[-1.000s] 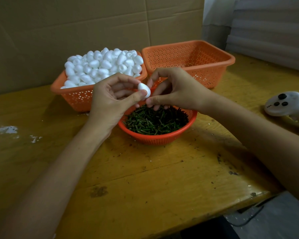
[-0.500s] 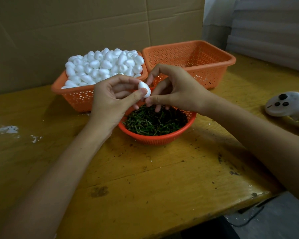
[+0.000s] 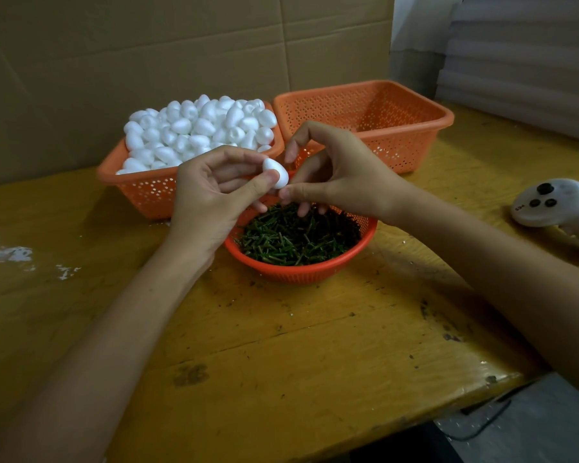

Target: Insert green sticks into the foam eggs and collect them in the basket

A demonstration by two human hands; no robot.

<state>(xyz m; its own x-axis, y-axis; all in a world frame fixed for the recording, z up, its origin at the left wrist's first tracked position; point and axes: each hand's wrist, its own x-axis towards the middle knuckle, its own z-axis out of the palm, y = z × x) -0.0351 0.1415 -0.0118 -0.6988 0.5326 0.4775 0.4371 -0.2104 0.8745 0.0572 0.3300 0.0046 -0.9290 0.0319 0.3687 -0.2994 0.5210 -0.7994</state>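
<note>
While the left hand [image 3: 211, 198] pinches one foam egg [image 3: 276, 173] between thumb and fingers above the bowl [image 3: 301, 274] of green sticks [image 3: 298, 238], presumably steadying it for insertion, the right hand [image 3: 341, 175] curls against its tip, though whether it grips a stick cannot be told.

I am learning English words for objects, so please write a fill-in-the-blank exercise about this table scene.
1. The left hand holds one white foam ____ between thumb and fingers.
2. The round basket in front is full of green ____.
3. The heap of eggs fills the rectangular basket on the ____.
Missing words: egg; sticks; left.
</note>
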